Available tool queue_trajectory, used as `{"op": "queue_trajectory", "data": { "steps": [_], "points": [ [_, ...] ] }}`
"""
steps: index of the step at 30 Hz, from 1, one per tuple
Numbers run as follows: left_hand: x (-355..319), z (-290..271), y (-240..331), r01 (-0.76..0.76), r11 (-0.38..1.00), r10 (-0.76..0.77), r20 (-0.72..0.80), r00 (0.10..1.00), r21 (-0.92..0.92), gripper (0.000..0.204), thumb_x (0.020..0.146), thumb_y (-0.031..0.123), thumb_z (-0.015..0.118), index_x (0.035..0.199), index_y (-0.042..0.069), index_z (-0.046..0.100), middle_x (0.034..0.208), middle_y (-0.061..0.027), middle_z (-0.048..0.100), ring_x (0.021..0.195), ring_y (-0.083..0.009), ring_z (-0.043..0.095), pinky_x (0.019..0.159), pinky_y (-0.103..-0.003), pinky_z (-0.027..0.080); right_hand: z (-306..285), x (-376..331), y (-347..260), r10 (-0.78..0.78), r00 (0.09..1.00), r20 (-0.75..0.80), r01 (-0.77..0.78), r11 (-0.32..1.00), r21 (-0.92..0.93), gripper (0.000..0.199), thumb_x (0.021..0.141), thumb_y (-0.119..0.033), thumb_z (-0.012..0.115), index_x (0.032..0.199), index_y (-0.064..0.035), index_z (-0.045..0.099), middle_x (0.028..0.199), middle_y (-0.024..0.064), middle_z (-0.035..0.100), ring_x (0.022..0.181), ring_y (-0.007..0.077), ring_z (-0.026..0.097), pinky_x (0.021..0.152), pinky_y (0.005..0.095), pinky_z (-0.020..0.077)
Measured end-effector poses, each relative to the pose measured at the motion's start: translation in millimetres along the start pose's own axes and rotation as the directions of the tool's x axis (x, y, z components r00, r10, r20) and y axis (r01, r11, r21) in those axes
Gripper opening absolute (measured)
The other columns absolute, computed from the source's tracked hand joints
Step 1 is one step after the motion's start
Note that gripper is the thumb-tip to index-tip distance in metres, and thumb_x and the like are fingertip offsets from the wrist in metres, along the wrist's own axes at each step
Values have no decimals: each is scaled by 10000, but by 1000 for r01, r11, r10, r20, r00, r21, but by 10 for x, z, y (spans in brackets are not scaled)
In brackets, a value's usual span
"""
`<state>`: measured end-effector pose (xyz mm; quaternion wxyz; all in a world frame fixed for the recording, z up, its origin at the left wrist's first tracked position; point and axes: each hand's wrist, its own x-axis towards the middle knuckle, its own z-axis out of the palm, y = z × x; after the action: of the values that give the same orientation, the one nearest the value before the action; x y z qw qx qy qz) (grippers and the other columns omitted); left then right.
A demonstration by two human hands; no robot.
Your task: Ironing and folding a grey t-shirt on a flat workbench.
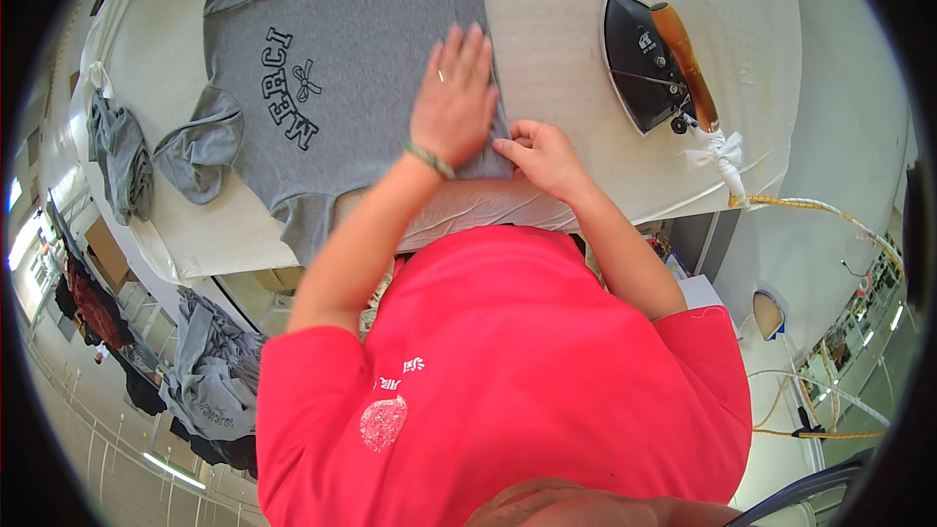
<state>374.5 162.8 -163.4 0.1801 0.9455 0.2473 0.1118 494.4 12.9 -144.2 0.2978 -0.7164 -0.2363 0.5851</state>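
grey t-shirt (pixel 361 68) with black lettering on white ironing board (pixel 605 0); right of it, black iron (pixel 649 63) with amber handle; near edge, red shirt (pixel 508 371).

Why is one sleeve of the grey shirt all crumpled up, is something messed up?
Nothing looks damaged. The grey shirt lies mostly flat on the ironing table, but its sleeve is folded and bunched. The left hand presses the shirt; the right hand pinches its edge. The iron rests aside.

A grey cotton T-shirt (pixel 342 68) lies on the white padded ironing table (pixel 586 20). A black-soled steam iron (pixel 649 63) sits to its right. Both hands rest on the shirt's edge, the left hand (pixel 454 98) just beside the right hand (pixel 542 156).
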Motion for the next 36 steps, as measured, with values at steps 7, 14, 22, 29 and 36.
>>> {"op": "queue_trajectory", "data": {
  "steps": [7, 14, 22, 29, 36],
  "points": [
    [-396, 180, 336, 36, 999, -37, -22, 999, -38, 577, 989, 279, 551, 1476, -27, 503, 1626, -203, 385, 1535, -353, 321, 1257, -532, 234, 441, 351, -775, -867, 489, -91, 616, 418, -667, 533, 944, -280, 698, 1387, -15, 569, 1442, 194, 589, 1337, 323, 573, 1126, 485, 441],
    [-386, 156, 378, 10, 1000, -9, -105, 994, 3, 554, 957, 256, 607, 1455, 22, 540, 1545, -186, 479, 1471, -342, 410, 1239, -549, 264, 106, 1674, -1159, -771, 553, -316, 222, 502, -836, 874, 983, -493, 609, 1576, 73, 307, 1642, 284, 313, 1540, 419, 278, 1269, 524, 185],
    [-1735, -582, -199, 195, 978, -164, -324, 932, 68, 389, 850, 77, 661, 1239, 75, 662, 1231, -114, 663, 1208, -302, 614, 1102, -504, 433, 428, 910, -542, -793, 592, -142, 346, 409, -845, 909, 980, -534, 589, 1578, 79, 284, 1651, 287, 285, 1557, 412, 247, 1276, 524, 177],
    [-2959, -969, -912, 364, 905, -347, -114, 931, 221, 339, 806, 74, 688, 1140, 120, 715, 1116, -103, 674, 1055, -321, 637, 957, -466, 482, 478, 868, -553, -791, 605, -91, 330, 354, -875, 925, 978, -557, 574, 1584, 73, 272, 1659, 280, 272, 1560, 403, 248, 1273, 524, 189],
    [-2196, -1189, -495, 220, 969, -214, -64, 975, 113, 248, 861, 66, 661, 1104, 67, 710, 1150, -82, 683, 1097, -300, 643, 953, -425, 483, 381, 854, -428, -811, 573, -122, 307, 350, -885, 860, 984, -516, 590, 1573, 48, 315, 1637, 273, 327, 1541, 398, 295, 1259, 527, 229]
  ]
}}
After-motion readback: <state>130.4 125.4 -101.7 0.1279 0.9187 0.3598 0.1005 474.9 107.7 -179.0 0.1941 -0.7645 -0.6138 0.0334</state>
